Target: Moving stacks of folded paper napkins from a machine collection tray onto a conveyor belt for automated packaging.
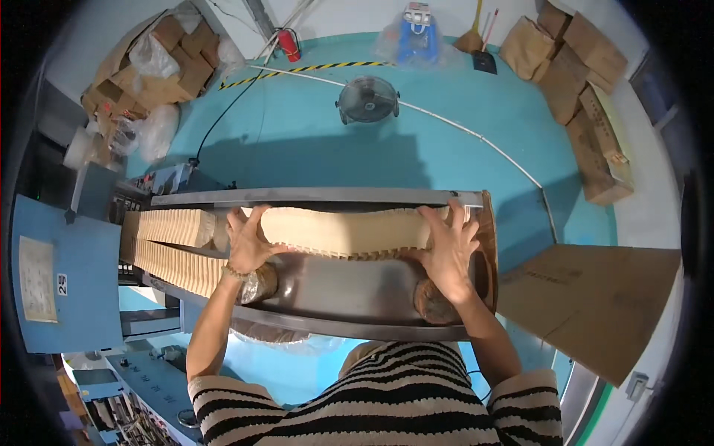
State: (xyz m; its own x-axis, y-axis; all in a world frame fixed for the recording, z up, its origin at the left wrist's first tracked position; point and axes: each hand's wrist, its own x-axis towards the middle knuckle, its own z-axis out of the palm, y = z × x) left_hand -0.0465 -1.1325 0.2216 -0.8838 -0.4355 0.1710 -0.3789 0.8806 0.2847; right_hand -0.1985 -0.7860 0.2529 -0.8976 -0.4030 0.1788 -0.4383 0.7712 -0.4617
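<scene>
Overhead, a teal-painted workshop floor (pixel 312 141) fills most of the view, smooth and matte, with a black-and-yellow hazard stripe near the far wall. Across the middle runs a long metal delivery tray (pixel 349 286), grey and shiny, its far rail and near lip keeping stock from sliding off. Resting on edge inside the tray is a row of flat cardboard blanks (pixel 342 230), pale tan, their packed edges forming a ribbed, wavy line; more of the same row (pixel 167 249) continues to the left toward a blue machine cabinet (pixel 63 275).

Both hands press inward on a section of this row, apparently to squeeze it into one firm bundle. The left hand (pixel 245 241) is spread flat against the section's left end, fingers pointing away from the body, a bracelet at the wrist. The right hand (pixel 448 249) is spread flat against its right end, beside a brown wooden end board (pixel 489 245). The hands are well apart, with the stack clamped between the palms.

To the right lies a large flat brown cardboard sheet (pixel 595 305). Stacked brown cartons (pixel 587 89) line the far right, and a loose heap of cartons and plastic bags (pixel 149 74) sits far left. A round grey floor fan (pixel 367 99) stands on the floor beyond, with a small red fire extinguisher (pixel 288 44) near the wall.
</scene>
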